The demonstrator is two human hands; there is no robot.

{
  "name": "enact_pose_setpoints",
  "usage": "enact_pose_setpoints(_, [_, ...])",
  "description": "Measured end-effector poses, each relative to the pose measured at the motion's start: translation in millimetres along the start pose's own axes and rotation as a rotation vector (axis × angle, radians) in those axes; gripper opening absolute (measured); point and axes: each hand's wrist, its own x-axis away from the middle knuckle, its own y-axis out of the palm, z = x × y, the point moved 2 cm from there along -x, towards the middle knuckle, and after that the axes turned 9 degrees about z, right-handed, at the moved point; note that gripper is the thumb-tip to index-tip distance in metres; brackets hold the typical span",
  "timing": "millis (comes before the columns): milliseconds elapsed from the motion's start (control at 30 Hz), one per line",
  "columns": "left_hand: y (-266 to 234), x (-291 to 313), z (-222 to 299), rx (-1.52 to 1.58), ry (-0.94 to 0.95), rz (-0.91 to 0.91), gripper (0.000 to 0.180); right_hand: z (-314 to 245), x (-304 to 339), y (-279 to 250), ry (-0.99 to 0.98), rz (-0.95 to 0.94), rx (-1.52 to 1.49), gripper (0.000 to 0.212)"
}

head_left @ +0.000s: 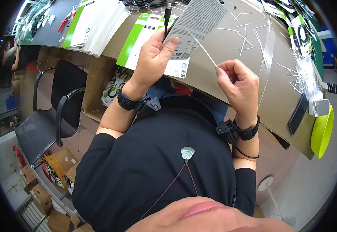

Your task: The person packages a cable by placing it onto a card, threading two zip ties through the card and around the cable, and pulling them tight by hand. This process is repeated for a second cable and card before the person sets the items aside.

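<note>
My left hand (153, 60) grips a grey-backed packaging card (201, 19), tilted up, with small print on the side facing me. A black cable (167, 16) with a metal-tipped plug stands up along the card's left edge, in the same hand. From the card a thin white tie (204, 48) runs down to my right hand (240, 83), which pinches its end between thumb and forefinger. Below my left hand a green and white card (133, 42) lies flat on the table. The back of the held card, and how the cable sits there, are hidden.
Loose white ties (246, 36) lie scattered on the brown table (215, 83). A stack of cards (102, 29) stands left, packed cables (302, 36) right. A dark phone (298, 114) and a yellow-green tray (322, 131) are at the right edge. A black chair (66, 96) stands left.
</note>
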Motion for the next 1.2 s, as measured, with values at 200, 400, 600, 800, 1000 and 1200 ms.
enact_pose_setpoints(200, [-3,1,-1,-0.206,0.144,0.012,0.024,3,-1,4,0.004,-0.003,0.006,0.005])
enact_pose_setpoints(400, [7,4,13,-0.493,0.198,-0.131,0.024,4,-3,4,0.010,-0.007,-0.034,0.006])
enact_pose_setpoints(600, [15,7,16,-0.377,0.168,-0.332,0.030,15,-7,8,0.061,-0.042,-0.177,0.012])
enact_pose_setpoints(800, [22,2,28,-0.623,0.239,-0.393,0.031,-3,-4,-11,-0.557,0.342,0.125,0.018])
enact_pose_setpoints(1000, [41,9,22,-0.922,0.495,-0.535,0.035,12,-10,2,-0.609,0.183,0.350,0.013])
enact_pose_setpoints(1200, [38,15,0,-0.814,0.515,-0.444,0.036,24,-7,-4,-0.591,0.163,0.433,0.007])
